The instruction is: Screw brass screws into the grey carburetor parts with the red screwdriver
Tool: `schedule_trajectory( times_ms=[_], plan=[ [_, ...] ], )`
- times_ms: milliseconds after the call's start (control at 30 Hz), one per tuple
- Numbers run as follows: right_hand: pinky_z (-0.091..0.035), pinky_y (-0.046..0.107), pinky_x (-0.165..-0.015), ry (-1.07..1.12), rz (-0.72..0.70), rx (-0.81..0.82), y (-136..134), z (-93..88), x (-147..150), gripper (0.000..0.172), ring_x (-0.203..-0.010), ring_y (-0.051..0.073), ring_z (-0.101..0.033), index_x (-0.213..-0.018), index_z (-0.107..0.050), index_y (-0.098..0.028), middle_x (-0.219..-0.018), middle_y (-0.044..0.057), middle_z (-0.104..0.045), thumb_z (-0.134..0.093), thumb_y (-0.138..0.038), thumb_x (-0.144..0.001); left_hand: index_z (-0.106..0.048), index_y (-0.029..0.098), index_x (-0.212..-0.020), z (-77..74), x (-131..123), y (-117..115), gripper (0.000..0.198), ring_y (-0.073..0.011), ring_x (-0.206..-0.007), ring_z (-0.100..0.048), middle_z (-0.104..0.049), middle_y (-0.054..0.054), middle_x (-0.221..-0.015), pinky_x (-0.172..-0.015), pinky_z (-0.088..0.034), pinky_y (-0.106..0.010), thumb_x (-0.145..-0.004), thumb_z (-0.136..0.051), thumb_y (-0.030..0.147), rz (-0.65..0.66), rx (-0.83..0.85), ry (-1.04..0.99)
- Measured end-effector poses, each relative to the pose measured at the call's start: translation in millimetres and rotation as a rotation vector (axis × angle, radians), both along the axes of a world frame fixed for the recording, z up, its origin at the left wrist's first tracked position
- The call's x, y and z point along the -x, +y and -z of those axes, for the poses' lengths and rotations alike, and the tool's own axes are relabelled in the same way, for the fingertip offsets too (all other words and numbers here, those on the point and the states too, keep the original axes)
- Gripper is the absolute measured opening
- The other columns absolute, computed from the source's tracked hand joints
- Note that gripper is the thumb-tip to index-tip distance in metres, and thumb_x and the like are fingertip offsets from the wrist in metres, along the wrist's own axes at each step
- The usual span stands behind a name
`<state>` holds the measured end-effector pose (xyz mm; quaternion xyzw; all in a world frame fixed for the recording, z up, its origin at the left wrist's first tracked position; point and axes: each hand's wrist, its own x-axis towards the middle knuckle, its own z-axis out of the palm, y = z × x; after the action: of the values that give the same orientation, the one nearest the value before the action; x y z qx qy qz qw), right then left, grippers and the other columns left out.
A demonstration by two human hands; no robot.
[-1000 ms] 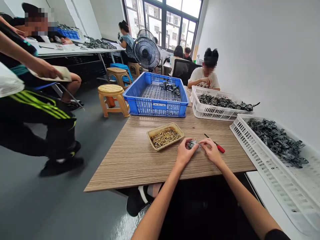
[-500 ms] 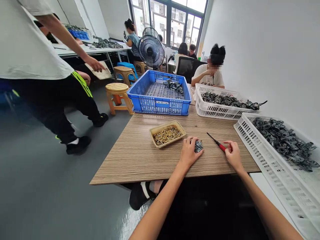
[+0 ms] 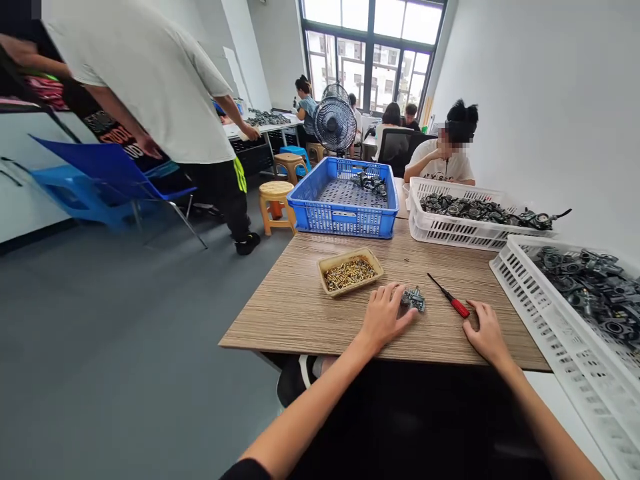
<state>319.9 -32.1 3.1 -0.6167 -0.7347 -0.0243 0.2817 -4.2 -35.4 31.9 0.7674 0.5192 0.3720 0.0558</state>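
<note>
A small grey metal part (image 3: 415, 299) with fittings lies on the wooden table. My left hand (image 3: 384, 315) rests at its left side, fingers apart and the thumb close to its near edge; the fingertips seem to touch it, though some contact is hidden. To the right lies a screwdriver (image 3: 459, 307) with a red handle and a dark shaft pointing away to the left. My right hand (image 3: 487, 331) is beside the handle's end, fingers apart and holding nothing. A beige tray (image 3: 327, 288) of brass-coloured screws stands beyond my left hand.
A blue crate (image 3: 345, 223) with a few dark parts stands at the table's far end. Two white crates (image 3: 450, 235) full of dark metal parts line the right side. A person in a white shirt (image 3: 165, 87) stands at left; another sits opposite.
The view has swung left. My left hand uncovers more of the metal part. My right hand's fingers sit lower beside the screwdriver handle. The standing person has moved farther away and leans over.
</note>
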Motion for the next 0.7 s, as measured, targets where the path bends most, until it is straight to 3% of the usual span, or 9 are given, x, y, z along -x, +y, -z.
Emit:
schedule_trajectory(
  times_ms=[200, 300, 367, 467, 700],
  plan=[
    [-0.054, 0.049, -0.095, -0.116, 0.001, -0.004, -2, -0.9, 8, 0.044, -0.114, 0.035, -0.063, -0.133, -0.066, -0.026, -0.124, 0.013, -0.067, -0.054, -0.040, -0.093, -0.069, 0.023, -0.119, -27.0, 89, 27, 0.024, -0.0293, -0.122, -0.063, -0.070, -0.011, -0.128, -0.108, -0.047, -0.043, -0.099, -0.057, 0.026, -0.097, 0.046, 0.110],
    [-0.054, 0.048, -0.092, -0.122, 0.001, -0.004, -3, -1.4, 11, 0.043, -0.112, 0.035, -0.063, -0.132, -0.066, -0.026, -0.122, 0.014, -0.067, -0.054, -0.042, -0.094, -0.071, 0.022, -0.107, -33.0, 132, 52, 0.018, -0.0289, -0.114, -0.067, -0.073, -0.010, -0.115, -0.105, -0.050, -0.042, -0.093, -0.060, 0.021, -0.128, 0.152, 0.168],
    [-0.054, 0.047, -0.092, -0.107, -0.004, -0.011, -3, -0.6, 11, 0.042, -0.111, 0.035, -0.063, -0.132, -0.066, -0.025, -0.122, 0.014, -0.067, -0.054, -0.041, -0.095, -0.072, 0.023, -0.103, -33.0, 148, 65, 0.018, -0.0275, -0.110, -0.069, -0.075, -0.009, -0.111, -0.103, -0.053, -0.039, -0.090, -0.061, 0.018, -0.126, 0.202, 0.193],
    [-0.053, 0.046, -0.092, -0.089, -0.017, -0.022, -3, 0.5, 11, 0.039, -0.110, 0.033, -0.063, -0.130, -0.065, -0.024, -0.121, 0.013, -0.067, -0.053, -0.041, -0.098, -0.074, 0.023, -0.098, -30.8, 151, 79, 0.021, -0.0253, -0.106, -0.071, -0.076, -0.008, -0.106, -0.097, -0.055, -0.035, -0.088, -0.059, 0.013, -0.080, 0.263, 0.268],
    [-0.051, 0.043, -0.092, -0.092, -0.003, -0.014, -4, 2.1, 13, 0.037, -0.111, 0.031, -0.063, -0.131, -0.064, -0.021, -0.123, 0.013, -0.067, -0.052, -0.037, -0.099, -0.078, 0.023, -0.105, -30.9, 131, 101, 0.033, -0.0261, -0.106, -0.074, -0.079, -0.008, -0.107, -0.095, -0.055, -0.034, -0.087, -0.054, 0.009, -0.017, 0.301, 0.421]
  ],
)
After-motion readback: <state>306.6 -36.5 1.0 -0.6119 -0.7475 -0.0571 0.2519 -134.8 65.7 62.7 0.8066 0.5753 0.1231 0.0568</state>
